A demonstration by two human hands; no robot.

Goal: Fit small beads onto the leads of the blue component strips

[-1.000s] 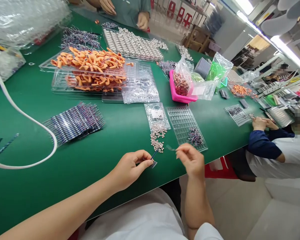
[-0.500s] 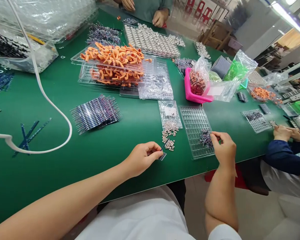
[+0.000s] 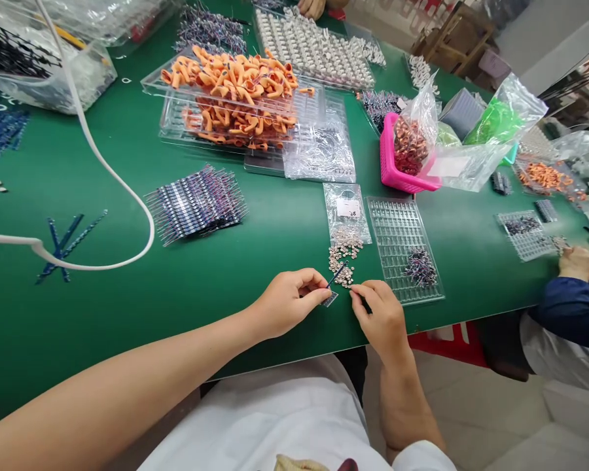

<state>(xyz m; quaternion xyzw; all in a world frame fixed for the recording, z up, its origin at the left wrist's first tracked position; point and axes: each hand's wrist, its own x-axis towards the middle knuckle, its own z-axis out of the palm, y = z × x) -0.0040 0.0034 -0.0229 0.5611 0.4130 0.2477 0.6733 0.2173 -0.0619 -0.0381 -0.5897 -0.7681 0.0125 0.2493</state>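
My left hand (image 3: 294, 297) is closed in a pinch on a thin dark blue strip (image 3: 338, 273), which slants up toward the loose pieces. A small, gridded dark piece (image 3: 330, 299) shows just under its fingertips. My right hand (image 3: 380, 311) is closed, thumb and forefinger together, beside a heap of small pale round pieces (image 3: 344, 252). Whatever it pinches is too small to make out. To its right lies a clear ribbed tray (image 3: 387, 226) with a pile of small purple-and-dark wired parts (image 3: 421, 268). A clear labelled bag (image 3: 336, 196) lies behind the round pieces.
A bundle of striped leaded parts (image 3: 199, 204) lies left. Behind it are stacked trays of orange curved pieces (image 3: 235, 78). A pink basket (image 3: 390, 160) stands back right. A white cable (image 3: 98, 154) loops across the green table (image 3: 127, 314). A co-worker's hands (image 3: 579, 263) are at right.
My right hand has moved left from the wired parts in the tray to beside the round pieces. My left hand keeps its pinch on the strip. The view has shifted slightly.
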